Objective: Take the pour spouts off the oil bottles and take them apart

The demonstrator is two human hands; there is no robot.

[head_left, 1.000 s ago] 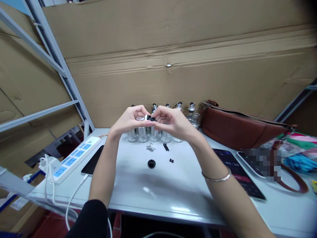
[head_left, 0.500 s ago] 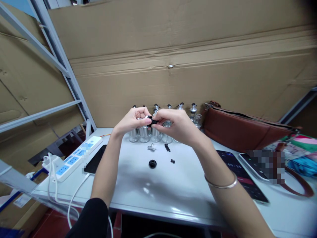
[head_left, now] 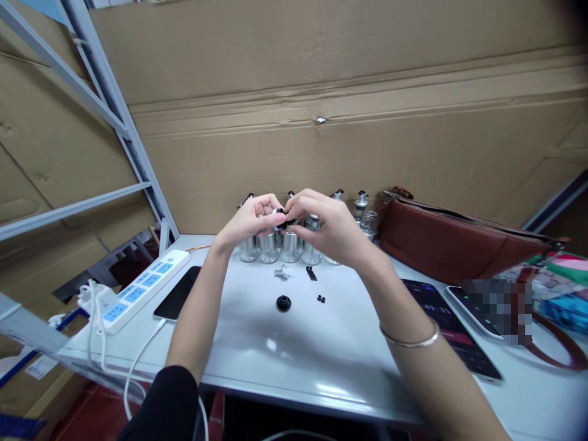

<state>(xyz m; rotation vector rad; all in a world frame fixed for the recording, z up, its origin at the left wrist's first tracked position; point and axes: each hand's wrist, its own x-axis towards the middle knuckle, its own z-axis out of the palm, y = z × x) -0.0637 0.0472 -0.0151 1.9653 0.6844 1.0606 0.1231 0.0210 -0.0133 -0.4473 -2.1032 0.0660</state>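
Note:
My left hand is closed on a small black part with a silver ring, raised above the table. From the other side, the fingertips of my right hand pinch the black end of the same part. Its exact kind is hard to make out between the fingers. Below lie a round black stepped cap, a small silver metal fitting, a black flat clip and two tiny black pieces. Behind my hands stand several glass bottles with silver and black tops, partly hidden.
A white power strip and a dark phone lie at the left. On the right are a tablet showing a timer, a second phone and a brown leather bag. Cardboard walls off the back.
My hands stay together around the black and silver part, with the fingers of my right hand slightly shifted and raised. The things on the table lie as before.

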